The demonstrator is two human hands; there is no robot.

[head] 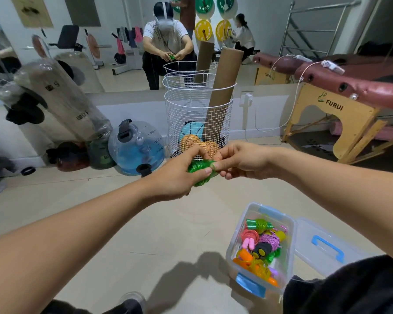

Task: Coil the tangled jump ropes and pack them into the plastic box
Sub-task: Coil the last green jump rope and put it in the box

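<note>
A coiled green jump rope (199, 172) is held up in front of me between both hands. My left hand (179, 173) grips the bundle from the left, thumb across it. My right hand (238, 160) pinches its right end with thumb and fingers. On the floor at the lower right stands the clear plastic box (235, 240) with blue clasps, holding several coiled ropes in green, pink, purple and orange. Its clear lid (322, 248) with a blue handle lies open to the right of it.
A white wire basket (199, 123) with balls and a cardboard tube stands straight ahead by the mirror wall. A clear water bag (136, 146) and wrapped gym gear sit to the left. A maroon massage table (349, 87) on wooden legs is at the right.
</note>
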